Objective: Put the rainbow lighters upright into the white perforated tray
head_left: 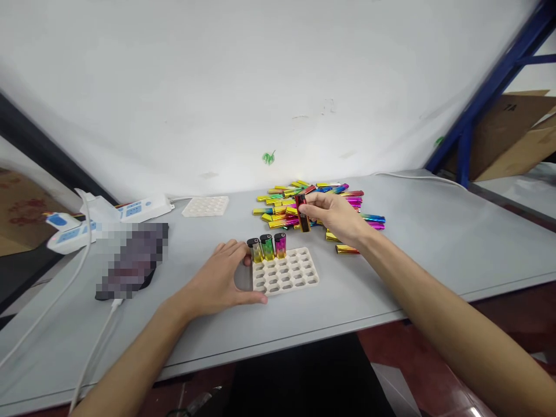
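A white tray [285,272] with rows of slots lies on the table in front of me. Three lighters stand upright in its back row: a yellow lighter [256,251], a green lighter [267,247] and a pink-and-yellow lighter [280,246]. My left hand [221,278] spans the tray's left end, thumb at the front corner and fingers at the back corner beside the yellow lighter. Above and behind the tray, my right hand [332,215] pinches a dark red lighter [303,214] between thumb and fingers. Behind it lies a heap of shiny multicoloured lighters [278,211].
A second white tray [205,206] lies at the back left. White power strips [145,209] and a phone [132,260] with a charging cable [102,336] occupy the left side. A white wall [217,104] closes off the back; a blue frame [464,145] stands at right.
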